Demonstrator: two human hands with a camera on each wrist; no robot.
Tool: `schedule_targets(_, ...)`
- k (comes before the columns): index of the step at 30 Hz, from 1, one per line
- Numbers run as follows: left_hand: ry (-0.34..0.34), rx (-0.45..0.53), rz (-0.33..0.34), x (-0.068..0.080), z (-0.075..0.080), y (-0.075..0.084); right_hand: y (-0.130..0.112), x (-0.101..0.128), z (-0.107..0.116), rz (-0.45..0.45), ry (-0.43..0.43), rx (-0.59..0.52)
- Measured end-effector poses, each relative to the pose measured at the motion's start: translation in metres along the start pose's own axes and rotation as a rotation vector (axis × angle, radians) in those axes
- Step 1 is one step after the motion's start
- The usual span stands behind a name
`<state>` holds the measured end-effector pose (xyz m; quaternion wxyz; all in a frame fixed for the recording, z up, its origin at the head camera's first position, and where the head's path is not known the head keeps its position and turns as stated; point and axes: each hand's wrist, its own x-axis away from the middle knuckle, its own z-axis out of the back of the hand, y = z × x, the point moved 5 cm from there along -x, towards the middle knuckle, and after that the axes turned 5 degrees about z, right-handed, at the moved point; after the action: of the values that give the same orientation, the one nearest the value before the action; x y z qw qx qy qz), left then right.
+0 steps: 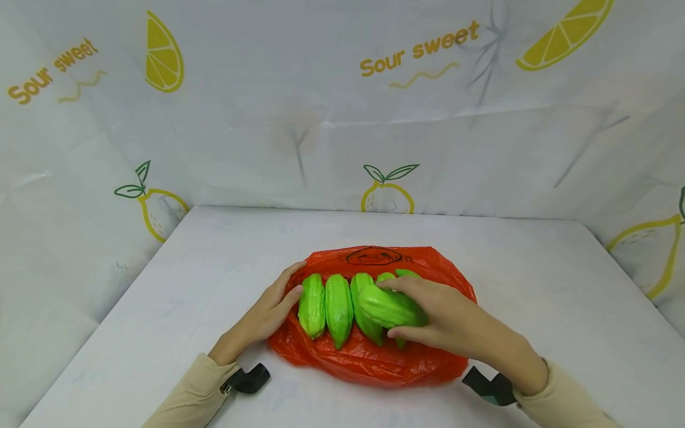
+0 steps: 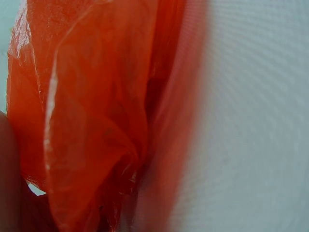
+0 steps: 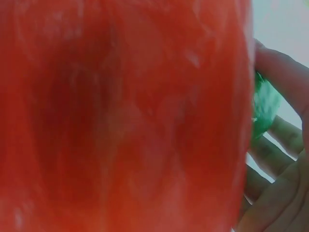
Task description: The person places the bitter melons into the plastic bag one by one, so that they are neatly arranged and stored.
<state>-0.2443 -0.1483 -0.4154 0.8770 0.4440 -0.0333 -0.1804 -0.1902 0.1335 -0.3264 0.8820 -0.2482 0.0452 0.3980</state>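
Note:
An orange plastic bag [image 1: 374,356] lies flat on the white table [image 1: 535,309], with several green ridged gourds [image 1: 325,306] in a row on top of it. My right hand [image 1: 428,312] grips one green gourd [image 1: 387,306] that lies across the others, fingers curled over it. At the bag's left edge my left hand [image 1: 275,306] rests with straight fingers beside the leftmost gourd. The left wrist view shows crumpled orange bag [image 2: 91,125] up close. Orange plastic [image 3: 120,116] fills the right wrist view, with a sliver of green gourd [image 3: 263,108] between my fingers [image 3: 280,72].
White cloth printed with lemons [image 1: 163,56] walls the table at the back and on both sides. Bare tabletop stretches to the left, right and behind the bag. Dark wrist straps [image 1: 248,378] sit at both cuffs.

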Motion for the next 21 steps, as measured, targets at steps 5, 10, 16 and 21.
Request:
schedule_targets(5, -0.005, 0.002, 0.011, -0.001, 0.000, -0.001, -0.001, -0.001, -0.009, -0.033, -0.094, -0.007)
schedule_targets(10, -0.008, 0.011, 0.008, -0.001, 0.000, -0.003, -0.001, -0.002, -0.017, -0.068, -0.166, -0.036)
schedule_targets(16, -0.005, 0.009, 0.003, -0.001, 0.000, -0.003, -0.001, -0.001, -0.023, -0.078, -0.221, -0.049)
schedule_targets(21, -0.004, 0.009, 0.005, -0.001, 0.000, -0.003, -0.002, 0.000, -0.027, -0.067, -0.240, -0.034)
